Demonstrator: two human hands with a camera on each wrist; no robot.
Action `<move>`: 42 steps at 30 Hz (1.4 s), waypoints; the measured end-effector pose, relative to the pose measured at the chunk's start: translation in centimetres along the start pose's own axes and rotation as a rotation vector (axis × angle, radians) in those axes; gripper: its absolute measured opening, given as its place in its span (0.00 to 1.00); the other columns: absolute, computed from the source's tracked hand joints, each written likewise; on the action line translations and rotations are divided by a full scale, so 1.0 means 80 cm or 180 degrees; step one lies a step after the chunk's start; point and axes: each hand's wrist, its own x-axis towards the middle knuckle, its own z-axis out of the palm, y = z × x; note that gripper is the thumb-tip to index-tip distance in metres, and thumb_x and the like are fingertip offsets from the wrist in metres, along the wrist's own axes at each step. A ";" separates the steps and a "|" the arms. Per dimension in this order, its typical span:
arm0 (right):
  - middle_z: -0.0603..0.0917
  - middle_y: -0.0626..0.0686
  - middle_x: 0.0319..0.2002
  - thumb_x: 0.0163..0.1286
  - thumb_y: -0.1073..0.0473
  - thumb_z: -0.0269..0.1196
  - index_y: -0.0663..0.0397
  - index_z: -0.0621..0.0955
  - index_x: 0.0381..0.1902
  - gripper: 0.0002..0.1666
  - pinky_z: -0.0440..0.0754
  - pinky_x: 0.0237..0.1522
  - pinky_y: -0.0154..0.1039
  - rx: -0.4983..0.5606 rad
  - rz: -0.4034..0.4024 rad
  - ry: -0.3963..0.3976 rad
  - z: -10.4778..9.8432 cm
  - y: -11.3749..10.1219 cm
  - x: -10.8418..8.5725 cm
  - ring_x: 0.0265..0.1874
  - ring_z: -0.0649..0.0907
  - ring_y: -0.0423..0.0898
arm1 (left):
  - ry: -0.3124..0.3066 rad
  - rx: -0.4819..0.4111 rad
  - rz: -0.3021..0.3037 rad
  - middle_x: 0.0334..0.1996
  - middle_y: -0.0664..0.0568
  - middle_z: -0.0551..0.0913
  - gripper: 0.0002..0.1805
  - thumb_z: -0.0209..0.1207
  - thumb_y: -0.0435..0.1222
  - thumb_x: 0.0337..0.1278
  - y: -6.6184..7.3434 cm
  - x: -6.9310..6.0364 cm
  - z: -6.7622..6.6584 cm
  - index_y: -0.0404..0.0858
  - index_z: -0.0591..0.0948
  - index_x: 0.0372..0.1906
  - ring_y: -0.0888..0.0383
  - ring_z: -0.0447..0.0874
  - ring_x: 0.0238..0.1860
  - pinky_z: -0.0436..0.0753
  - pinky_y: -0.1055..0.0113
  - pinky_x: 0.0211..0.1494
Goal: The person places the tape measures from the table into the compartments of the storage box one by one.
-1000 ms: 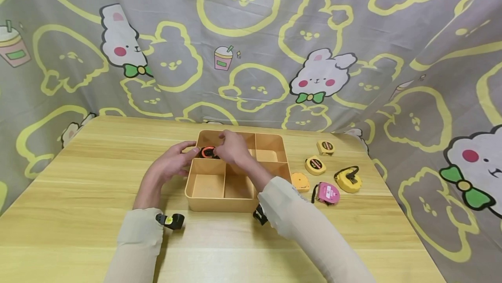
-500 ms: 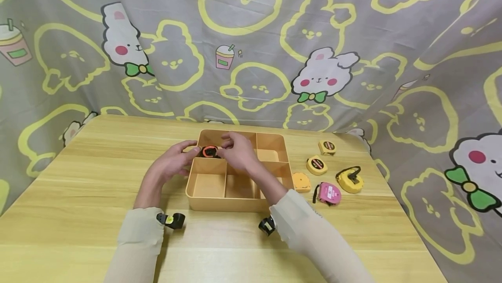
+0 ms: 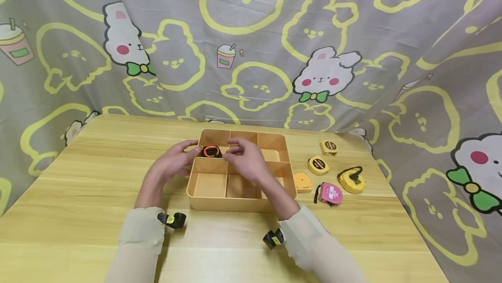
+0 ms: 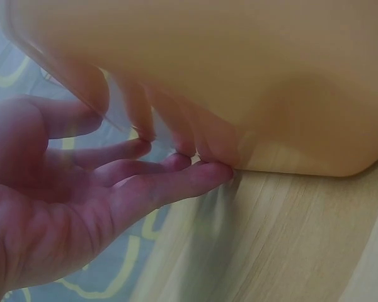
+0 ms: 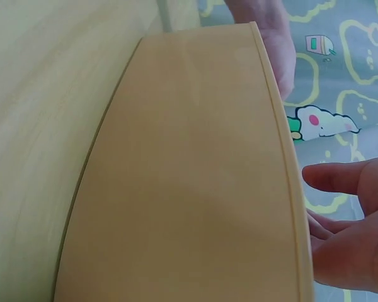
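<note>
A tan divided box (image 3: pixel 231 205) stands on the table. In its back left compartment lies a black tape measure with an orange ring (image 3: pixel 211 151). My left hand (image 3: pixel 174 161) is at the box's left side; in the left wrist view, the fingertips of this hand (image 4: pixel 82 189) touch the outer wall low down, and the thumb is near the rim. Over the middle of the box hovers my right hand (image 3: pixel 248 161), fingers loosely bent and thumb apart, holding nothing. The right wrist view has the right hand (image 5: pixel 359 214) beyond the box rim, its lower fingers partly hidden.
Right of the box lie an orange-yellow tape measure (image 3: pixel 303 182), a pink one (image 3: pixel 330 193) with a black strap, a larger yellow one (image 3: pixel 351 180), and two smaller yellow tape measures (image 3: pixel 318 165). A patterned curtain (image 3: pixel 251 47) hangs behind the table (image 3: pixel 219 248).
My right hand has let go of the black and orange tape measure and drawn back to the right, uncovering it in the compartment. The left hand stays at the box's side.
</note>
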 end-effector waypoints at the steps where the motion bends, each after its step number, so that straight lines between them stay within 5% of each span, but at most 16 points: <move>1: 0.89 0.56 0.46 0.68 0.63 0.67 0.57 0.80 0.63 0.25 0.85 0.51 0.43 -0.0002 0.0005 0.0025 -0.002 0.000 -0.002 0.48 0.87 0.50 | 0.0001 -0.0002 -0.0004 0.73 0.32 0.67 0.34 0.44 0.44 0.82 0.000 0.000 0.000 0.37 0.50 0.81 0.34 0.67 0.72 0.83 0.44 0.59; 16: 0.89 0.55 0.45 0.70 0.62 0.65 0.55 0.81 0.61 0.22 0.81 0.49 0.40 0.0218 0.0113 0.0269 -0.041 0.023 -0.023 0.48 0.86 0.48 | -0.0027 -0.0031 0.0009 0.76 0.31 0.62 0.35 0.44 0.45 0.82 0.005 -0.003 0.000 0.36 0.48 0.82 0.33 0.66 0.73 0.81 0.42 0.61; 30: 0.88 0.59 0.49 0.71 0.61 0.64 0.55 0.82 0.61 0.20 0.81 0.55 0.43 0.0285 0.0187 0.0341 -0.066 0.030 -0.030 0.50 0.86 0.50 | -0.0016 -0.0034 0.0006 0.73 0.31 0.66 0.35 0.44 0.47 0.82 0.001 -0.002 -0.001 0.37 0.49 0.82 0.34 0.69 0.71 0.84 0.46 0.58; 42: 0.86 0.65 0.52 0.73 0.62 0.61 0.60 0.79 0.62 0.21 0.78 0.64 0.49 0.0344 0.0171 0.0378 -0.088 0.032 -0.037 0.55 0.85 0.59 | -0.0067 -0.0105 0.0022 0.77 0.31 0.60 0.35 0.44 0.44 0.82 0.001 0.000 0.000 0.36 0.48 0.82 0.32 0.64 0.74 0.82 0.43 0.61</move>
